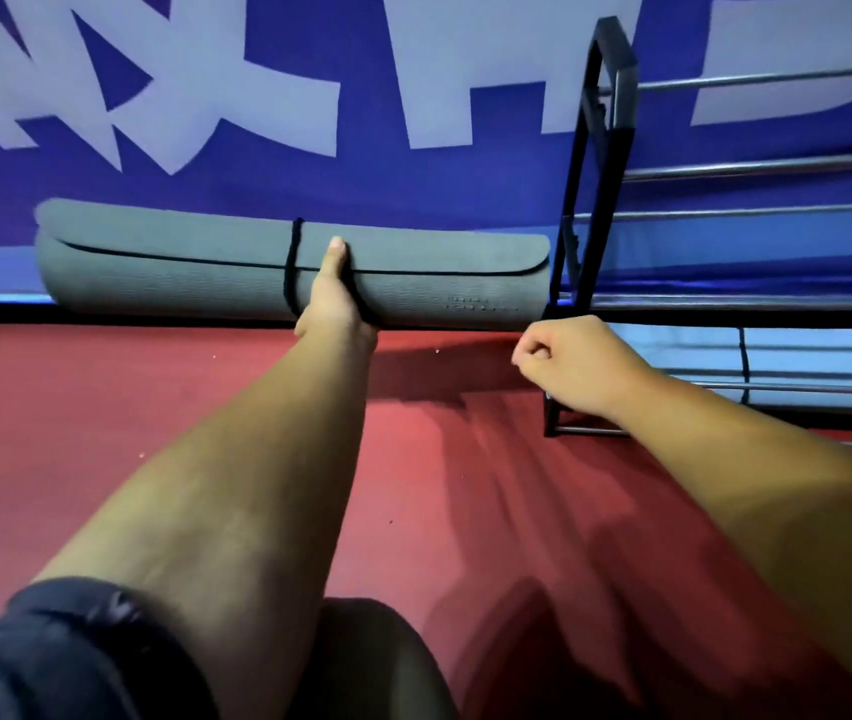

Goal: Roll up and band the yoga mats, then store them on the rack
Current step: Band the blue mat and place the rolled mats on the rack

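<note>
A rolled grey yoga mat [164,272] is held level above the red floor, in front of the blue wall. A black band [292,262] circles it near the middle. My left hand [333,298] grips the roll from below, thumb up over its front, beside the band. My right hand [567,358] hovers just below the mat's right end with its fingers curled and nothing in it. The rack [756,168], a black frame with horizontal metal bars, stands right of the mat; the mat's right end is close to its black upright.
Red carpet floor [102,418] spreads below the mat. The blue wall [413,179] with large white lettering runs behind. The rack's foot [585,431] rests on the floor at the right. My dark sleeve and knee fill the bottom edge.
</note>
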